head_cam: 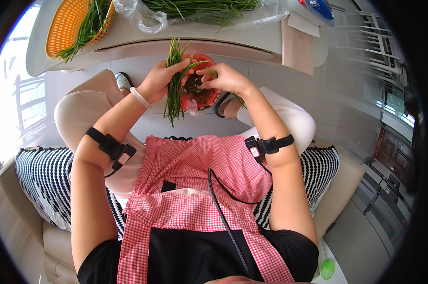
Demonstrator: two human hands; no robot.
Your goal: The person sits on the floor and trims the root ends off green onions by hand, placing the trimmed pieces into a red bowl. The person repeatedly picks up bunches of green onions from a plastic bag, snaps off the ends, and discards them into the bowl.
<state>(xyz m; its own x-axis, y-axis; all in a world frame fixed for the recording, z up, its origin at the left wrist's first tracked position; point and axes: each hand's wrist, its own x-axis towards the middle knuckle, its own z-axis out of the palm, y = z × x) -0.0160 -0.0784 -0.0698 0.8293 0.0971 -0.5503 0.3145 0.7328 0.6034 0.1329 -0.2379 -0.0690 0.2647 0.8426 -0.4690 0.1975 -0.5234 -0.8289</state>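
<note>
My left hand [160,78] is closed around a bunch of long green chives [173,94], which hangs roughly upright at the left side of a red plastic bin [211,98]. A few stems bend out from the bunch over the bin, towards my right hand [228,78]. A few thin stems [211,72] are pinched in my right hand, and their other ends [240,100] show below its wrist. Dark green scraps [196,87] lie inside the bin, and a piece of clear plastic [193,107] hangs over its near rim.
On the white table [132,39] ahead stand a yellow perforated basket [63,26] with chives [88,33] and a clear plastic bag [151,21] under more chives [199,7]. A pale cloth [297,49] hangs over its right edge. My knees flank the bin.
</note>
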